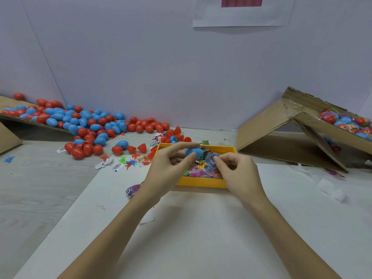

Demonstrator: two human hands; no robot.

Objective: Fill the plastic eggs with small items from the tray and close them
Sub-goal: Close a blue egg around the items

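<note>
Two hands work directly above the yellow tray (201, 183), which sits on the white sheet (181, 228) near the middle of the scene. The left hand (169, 168) grips a blue egg piece (194, 152) between thumb and curled fingers; whether this is a half shell or a whole egg cannot be told, since the fingers cover its lower side. The right hand (235, 168) pinches a small blue wrapped item (211, 161) between thumb and fingertips, just right of and slightly nearer than the egg piece, almost touching it. The governing relation is this short gap: the item lies to the right of the egg piece, so the right hand is the nearer one to feed it in, moving left and slightly away. The egg piece's long axis appears to run roughly left to right, with its hidden opening judged to face the right hand. More wrapped items (198, 172) fill the tray below both hands. Loose red and blue eggs (88, 125) lie far left, well apart from the grip, and a cardboard box (326, 129) of filled eggs stands at far right
</note>
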